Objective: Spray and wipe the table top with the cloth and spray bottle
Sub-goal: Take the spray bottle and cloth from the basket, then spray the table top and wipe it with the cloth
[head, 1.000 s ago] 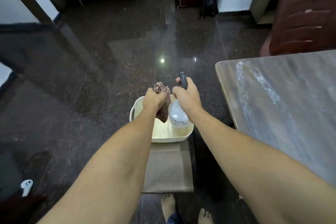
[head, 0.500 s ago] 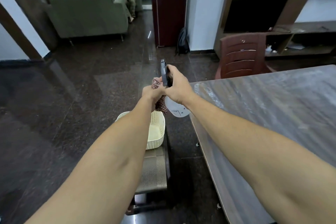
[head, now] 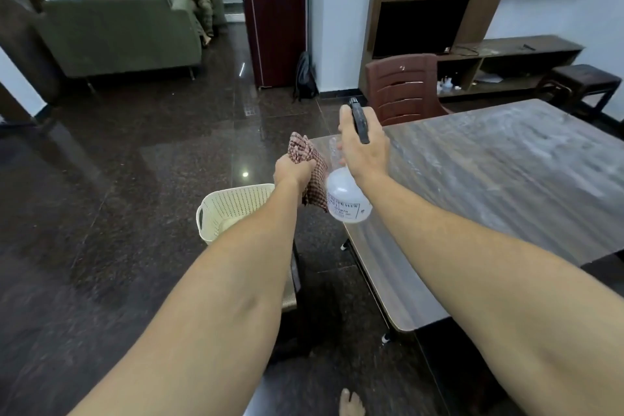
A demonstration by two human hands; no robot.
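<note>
My right hand (head: 366, 154) grips the neck of a clear spray bottle (head: 346, 197) with a black spray head, held upright in the air over the near left corner of the grey-brown table top (head: 499, 179). My left hand (head: 292, 172) grips a bunched red-and-white checked cloth (head: 309, 159), just left of the bottle and off the table's left edge. Streaky pale marks run across the table top.
A cream perforated basket (head: 229, 209) sits on a low stool below my left forearm. A brown plastic chair (head: 403, 91) stands at the table's far side. Dark polished floor stretches to the left. A sofa with two seated persons lies far back left.
Both hands have lifted the cloth and bottle out of the basket and carried them up and right toward the table corner. The view has tilted up to take in the room.
</note>
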